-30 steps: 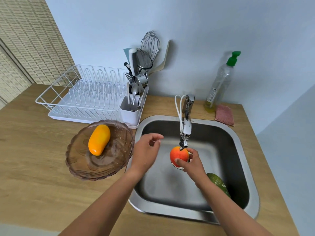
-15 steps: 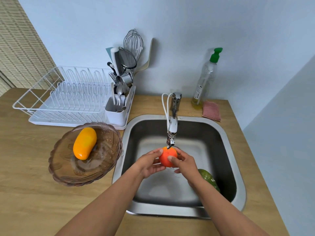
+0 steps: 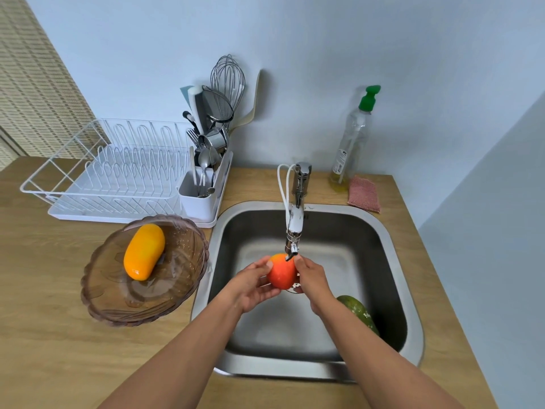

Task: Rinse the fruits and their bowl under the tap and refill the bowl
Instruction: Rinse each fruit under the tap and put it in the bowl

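A red-orange fruit (image 3: 281, 271) sits right under the tap's spout (image 3: 293, 249), above the steel sink (image 3: 392, 252). My left hand (image 3: 250, 286) cups it from the left and below, fingers curled round it. My right hand (image 3: 312, 277) grips it from the right. A green fruit (image 3: 358, 312) lies in the sink's right front corner, partly hidden by my right forearm. The brown glass bowl (image 3: 118, 302) stands on the counter left of the sink with a yellow-orange fruit (image 3: 144, 250) in it.
A white dish rack (image 3: 112, 175) with a cutlery holder (image 3: 200, 196) stands behind the bowl. A soap bottle (image 3: 352, 143) and a pink sponge (image 3: 363, 193) sit at the back right of the wooden counter (image 3: 44, 335). A wall closes the right side.
My left hand has come from open air beside the bowl to the red-orange fruit and now holds it together with my right hand. The view has shifted.
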The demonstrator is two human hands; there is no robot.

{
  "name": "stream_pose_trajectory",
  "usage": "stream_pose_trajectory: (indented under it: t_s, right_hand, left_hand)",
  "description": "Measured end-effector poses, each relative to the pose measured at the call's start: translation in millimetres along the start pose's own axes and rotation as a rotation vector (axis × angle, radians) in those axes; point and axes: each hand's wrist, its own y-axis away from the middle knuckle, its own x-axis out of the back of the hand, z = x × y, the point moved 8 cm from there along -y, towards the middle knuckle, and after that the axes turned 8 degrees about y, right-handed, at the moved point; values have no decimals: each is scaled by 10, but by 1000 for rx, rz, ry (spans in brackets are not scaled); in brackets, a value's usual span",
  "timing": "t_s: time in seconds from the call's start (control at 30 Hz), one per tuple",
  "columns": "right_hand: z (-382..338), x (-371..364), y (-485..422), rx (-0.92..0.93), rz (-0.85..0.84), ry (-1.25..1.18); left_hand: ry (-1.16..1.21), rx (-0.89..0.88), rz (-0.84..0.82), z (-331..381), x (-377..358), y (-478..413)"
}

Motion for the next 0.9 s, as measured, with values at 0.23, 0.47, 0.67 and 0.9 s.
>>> stream_pose_trajectory:
  t_s: [0.23, 0.47, 0.67, 0.9]
  right_hand:
    - [-77, -265, 68, 104, -193, 77]
    - [-139, -85, 15, 154, -94, 101]
    - [-68, 41, -48, 47, -27, 110]
    - [-67, 152, -41, 98, 63, 124]
  left_hand:
    - [143, -48, 52, 58, 148, 21]
    - [-8, 61, 72, -25, 105, 51]
    - [-5, -6, -39, 34, -32, 23]
    - [-129, 2, -94, 4, -109, 60]
